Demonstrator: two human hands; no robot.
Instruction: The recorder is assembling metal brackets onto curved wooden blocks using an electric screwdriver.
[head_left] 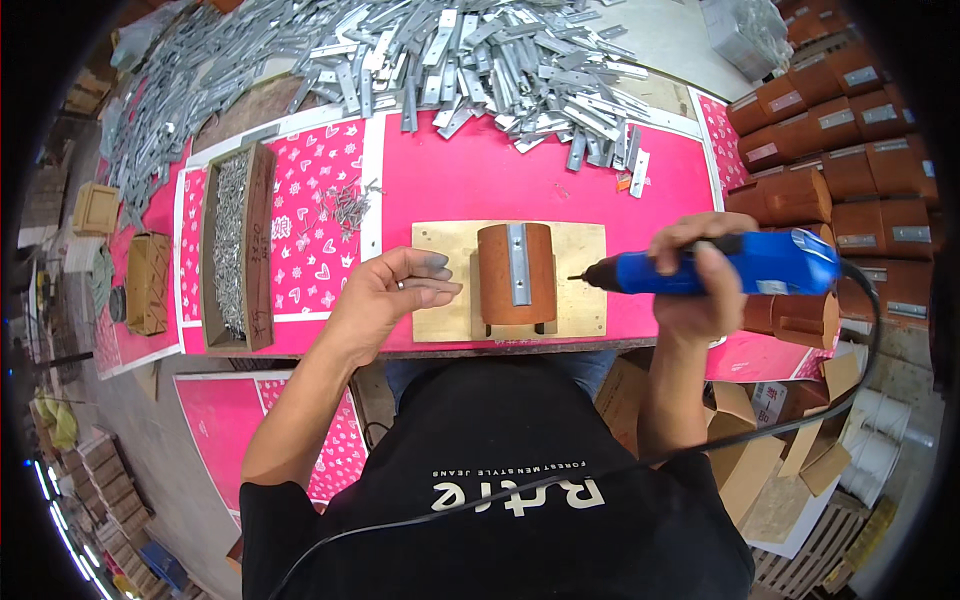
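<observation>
My right hand (700, 285) is wrapped tight round the blue electric screwdriver (740, 265), fingers closed over the top of its body, bit pointing left toward the brown curved wooden piece (515, 275). My left hand (400, 290) is loosely curled and half open, fingertips together just left of that piece; I cannot tell whether a screw is pinched between them, it is too small to make out.

The driver hangs level just above the right edge of the pale wooden base board (585, 300), its tip near the brown piece but not touching. Its black cable (860, 330) loops off the back end and down across my front. I judge the tool fairly heavy at the rear and stiff, with a smooth plastic shell, so a full-hand hold round the middle of the body suits it best, as I have it now.

The brown piece stands on the board with a grey metal strip (518, 262) running down its middle. It looks rigid and light, and likely to rock on its curved face, so I would steady it by its left side.

The board sits on a pink patterned table (470, 180). To the left lies a long wooden tray of screws (232, 250), with a small loose scatter of screws (345, 205) beside it. Farther back is a big heap of grey metal strips (480, 60). On the right, stacked brown wooden pieces (850, 140) rise in rows, well apart from my work
</observation>
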